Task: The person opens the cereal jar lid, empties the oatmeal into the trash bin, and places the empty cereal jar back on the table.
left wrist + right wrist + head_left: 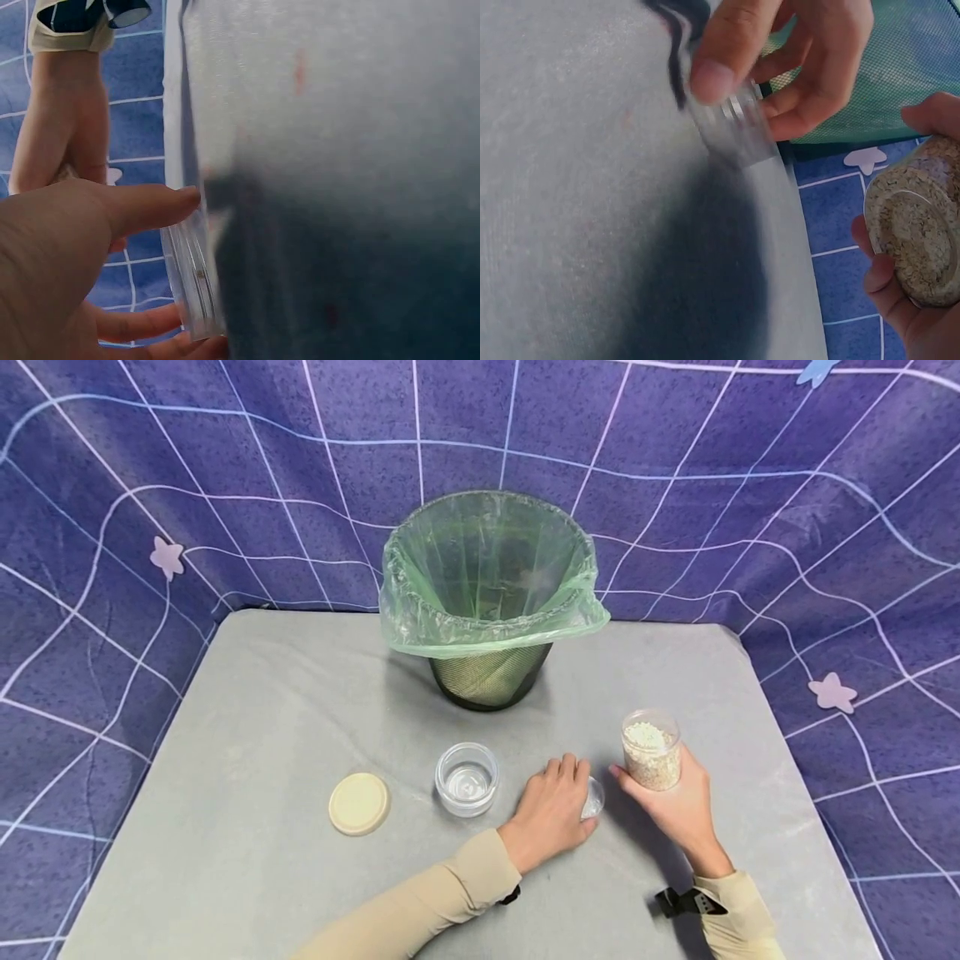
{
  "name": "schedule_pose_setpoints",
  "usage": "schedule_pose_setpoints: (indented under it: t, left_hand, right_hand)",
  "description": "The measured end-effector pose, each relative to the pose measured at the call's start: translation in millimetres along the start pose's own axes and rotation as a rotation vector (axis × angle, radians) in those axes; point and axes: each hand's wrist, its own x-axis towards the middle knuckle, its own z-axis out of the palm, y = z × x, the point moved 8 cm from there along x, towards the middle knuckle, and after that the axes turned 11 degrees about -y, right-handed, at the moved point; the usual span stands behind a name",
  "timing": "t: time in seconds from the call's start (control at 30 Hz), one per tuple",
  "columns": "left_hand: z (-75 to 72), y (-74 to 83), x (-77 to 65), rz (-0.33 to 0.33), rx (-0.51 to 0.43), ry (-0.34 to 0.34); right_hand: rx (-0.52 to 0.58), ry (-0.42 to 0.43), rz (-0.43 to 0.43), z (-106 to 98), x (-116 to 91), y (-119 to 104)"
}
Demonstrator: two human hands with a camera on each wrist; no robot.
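In the head view my left hand (pixel 551 814) reaches down near the tabletop and grips a round clear plastic lid (pixel 594 797), partly hidden behind its fingers. The left wrist view shows thumb and fingers on the rim of this lid (pixel 196 277). My right hand (pixel 678 810) holds a clear jar of oat flakes (pixel 651 752) upright, raised over the table. Through the base of the jar (pixel 919 232) in the right wrist view, the flakes show, with fingers wrapped round its side. To the left of my left hand stands a clear, lidless container (pixel 467 781).
A round cream-coloured lid (pixel 359 803) lies on the grey table (pixel 247 735) left of the clear container. Toward the back edge stands a mesh waste bin (pixel 491 681) with a green bag (pixel 420 627) folded over its rim. Blue patterned cloth (pixel 262 485) hangs behind.
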Motion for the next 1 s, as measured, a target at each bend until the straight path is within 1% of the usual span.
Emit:
schedule_pose_setpoints:
  t: [0.1, 0.3, 0.4, 0.6, 0.77, 0.83, 0.9, 1.0]
  left_hand:
    - [3.7, 0.4, -0.7, 0.010, 0.005, -0.015]
    - [3.9, 0.3, -3.3, 0.010, 0.014, 0.022]
    - [4.4, 1.2, -3.6, 0.004, 0.023, 0.015]
    - [6.5, 4.9, -7.2, -0.001, 0.018, -0.071]
    - [4.1, 8.2, -14.6, 0.037, 0.014, -0.191]
    - [0.4, 8.9, -18.2, 0.053, 0.019, -0.235]
    - [-5.5, 9.6, -22.2, 0.071, 0.025, -0.245]
    - [-17.2, 11.7, -30.7, 0.108, 0.005, -0.228]
  right_hand:
    - [-0.009, -0.003, 0.002, 1, 0, 0]
    - [-0.011, -0.009, -0.007, 2, 1, -3]
    - [-0.004, -0.015, -0.014, 3, 0, -4]
    - [0.004, -0.028, -0.010, 6, -2, -3]
    - [0.001, -0.028, -0.003, 8, -1, -1]
    - [-0.001, -0.031, 0.003, 8, 0, 0]
    - [-0.002, -0.035, 0.007, 9, 0, 0]
    - [-0.010, -0.036, 0.009, 9, 0, -2]
